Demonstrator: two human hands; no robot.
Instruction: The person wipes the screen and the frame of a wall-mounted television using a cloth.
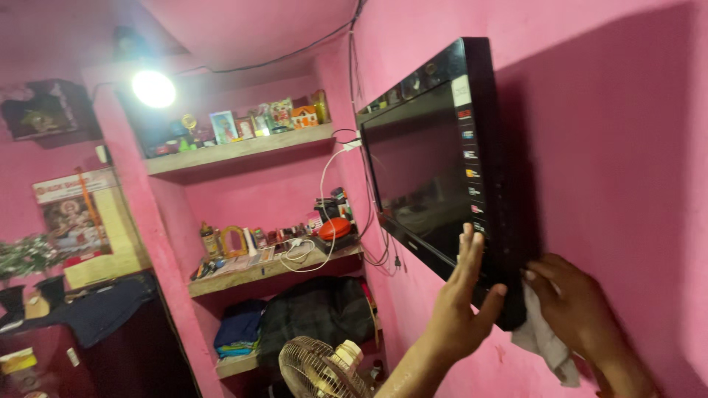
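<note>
I see both hands at the lower right of the frame, on the bottom corner of the black flat-screen TV [435,162] mounted on the pink wall [612,147].

Left hand [461,302]: forearm comes up from the bottom centre, wrist bent back, palm flat against the screen's lower right edge. Fingers straight and together, pointing up, not clenched. Thumb splayed out to the right under the bezel corner.

Right hand [571,302]: enters from the lower right corner, knuckles toward the camera, fingers curled around a white cloth [542,343], pressed at the TV's lower side edge against the wall. Cloth hangs loose below the hand.

TV fills the upper-centre-right, tilted in perspective, screen dark.

Rest: centre-left has two wall shelves [251,151] packed with small items, a white cable [324,191] dropping between them. Bare bulb [153,88] lit at upper left. Fan [317,368] at the bottom centre. Poster [74,214] and plant [26,254] on the far left.
</note>
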